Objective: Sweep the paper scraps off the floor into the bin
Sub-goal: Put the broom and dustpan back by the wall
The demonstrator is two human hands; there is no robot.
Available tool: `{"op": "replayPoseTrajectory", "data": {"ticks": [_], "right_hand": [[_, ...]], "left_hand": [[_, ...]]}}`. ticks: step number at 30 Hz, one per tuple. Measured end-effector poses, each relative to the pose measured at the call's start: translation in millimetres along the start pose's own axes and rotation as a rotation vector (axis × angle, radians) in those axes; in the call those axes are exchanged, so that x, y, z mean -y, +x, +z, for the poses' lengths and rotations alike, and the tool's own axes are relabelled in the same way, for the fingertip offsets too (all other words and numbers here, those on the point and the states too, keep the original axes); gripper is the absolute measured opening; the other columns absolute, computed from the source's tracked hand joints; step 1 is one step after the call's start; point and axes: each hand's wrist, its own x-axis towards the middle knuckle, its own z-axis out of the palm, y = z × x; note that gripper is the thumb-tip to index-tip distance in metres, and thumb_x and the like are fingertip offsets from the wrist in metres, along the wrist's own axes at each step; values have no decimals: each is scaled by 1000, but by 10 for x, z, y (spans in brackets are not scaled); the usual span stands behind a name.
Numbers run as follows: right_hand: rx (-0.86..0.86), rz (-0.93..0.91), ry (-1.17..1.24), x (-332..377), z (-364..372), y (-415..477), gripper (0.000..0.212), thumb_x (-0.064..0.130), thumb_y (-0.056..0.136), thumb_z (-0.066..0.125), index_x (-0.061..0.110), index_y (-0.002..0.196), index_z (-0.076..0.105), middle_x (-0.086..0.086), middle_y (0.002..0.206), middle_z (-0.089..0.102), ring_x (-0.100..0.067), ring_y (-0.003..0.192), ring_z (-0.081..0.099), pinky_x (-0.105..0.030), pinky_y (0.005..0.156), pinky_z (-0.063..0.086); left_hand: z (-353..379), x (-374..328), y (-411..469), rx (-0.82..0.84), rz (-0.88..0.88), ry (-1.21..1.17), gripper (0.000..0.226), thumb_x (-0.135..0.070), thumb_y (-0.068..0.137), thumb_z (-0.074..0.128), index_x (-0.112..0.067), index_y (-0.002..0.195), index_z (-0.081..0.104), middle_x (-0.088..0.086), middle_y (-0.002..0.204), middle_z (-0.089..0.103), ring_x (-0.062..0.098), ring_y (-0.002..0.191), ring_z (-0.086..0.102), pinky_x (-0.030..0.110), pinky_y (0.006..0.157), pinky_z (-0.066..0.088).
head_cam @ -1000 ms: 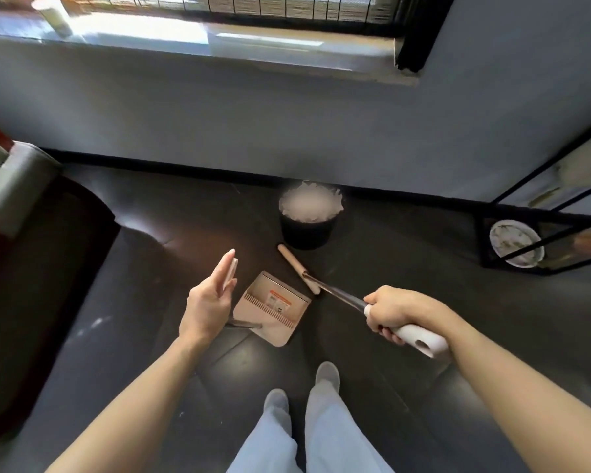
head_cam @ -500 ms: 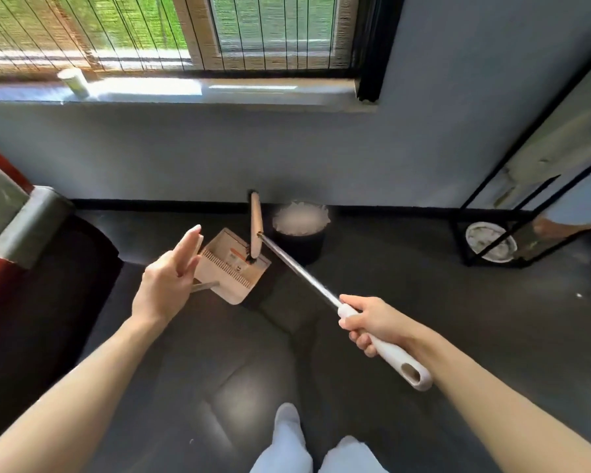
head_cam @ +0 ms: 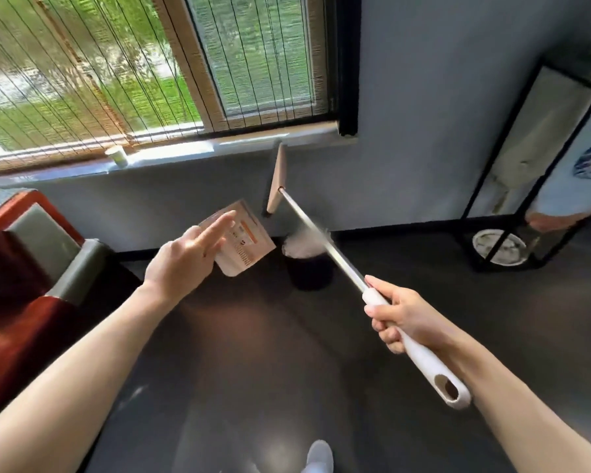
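My right hand (head_cam: 403,312) grips the white handle of a broom, and its metal shaft (head_cam: 321,237) runs up and left across the bin. The tan broom head (head_cam: 276,179) hangs in the air against the wall, just under the window sill. My left hand (head_cam: 181,257) holds a beige dustpan (head_cam: 244,244) off the floor, with the fingers stretched out over it. The grip itself is hidden behind the hand. The black bin (head_cam: 309,276) stands by the wall with white stuff at its top, right of the dustpan. No paper scraps show on the dark floor.
A red and grey seat (head_cam: 31,268) fills the left side. A black metal rack (head_cam: 526,165) stands at the right with a white plate (head_cam: 500,247) on its bottom shelf. A small cup (head_cam: 116,160) sits on the window sill. My shoe (head_cam: 318,455) shows at the bottom.
Both hands rose. The broom head lifted from the floor beside the bin up to the wall under the sill. The dustpan came off the floor, and the view tilted upward.
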Motion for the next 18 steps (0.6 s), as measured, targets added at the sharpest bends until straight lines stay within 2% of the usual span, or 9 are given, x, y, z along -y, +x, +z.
{"op": "replayPoseTrajectory", "data": {"ticks": [3, 7, 10, 12, 14, 16, 18], "right_hand": [[-44, -29, 36, 15, -85, -120, 68, -3, 94, 51, 28, 151, 28, -5, 60, 46, -8, 39, 39, -19, 33, 35], [-95, -50, 129, 38, -174, -192, 68, -4, 95, 50, 27, 151, 27, -6, 59, 45, -8, 36, 39, -18, 31, 34], [-126, -43, 192, 23, -255, -215, 68, -4, 95, 48, 28, 151, 27, -6, 58, 44, -8, 35, 38, -18, 30, 33], [-150, -27, 215, -18, -313, -226, 68, -5, 95, 48, 29, 151, 27, -7, 58, 43, -9, 34, 38, -17, 30, 33], [-174, -15, 229, -67, -368, -248, 68, -5, 95, 48, 28, 151, 27, -7, 58, 43, -9, 35, 38, -18, 30, 33], [-200, -1, 246, -103, -431, -270, 68, -5, 95, 48, 28, 151, 27, -7, 58, 44, -9, 35, 38, -17, 31, 33], [-223, 19, 250, -137, -482, -284, 67, -5, 95, 48, 28, 150, 27, -6, 57, 43, -9, 35, 37, -17, 31, 33]], "left_hand": [[51, -99, 196, 42, 205, 108, 52, -16, 90, 46, -31, 139, 38, 6, 65, 49, 31, 32, 45, 36, 26, 43], [308, -226, 346, 142, 437, 122, 76, -10, 87, 48, -40, 149, 17, 2, 71, 54, 25, 42, 56, 39, 36, 51], [544, -393, 402, 276, 617, 141, 67, -6, 85, 36, -39, 144, 28, 1, 64, 47, 16, 38, 50, 26, 28, 40], [740, -510, 430, 336, 770, 208, 54, -9, 93, 32, -38, 138, 34, 0, 59, 46, 13, 34, 45, 21, 27, 34], [925, -631, 453, 364, 909, 273, 49, -15, 93, 44, -39, 135, 36, -1, 56, 46, 12, 32, 44, 19, 27, 33], [1060, -726, 490, 447, 995, 292, 65, -23, 79, 69, -41, 133, 38, -2, 55, 47, 12, 32, 46, 20, 27, 35], [1097, -797, 519, 528, 1059, 299, 71, -32, 69, 80, -45, 130, 47, -3, 55, 49, 11, 32, 47, 20, 28, 32]]}}
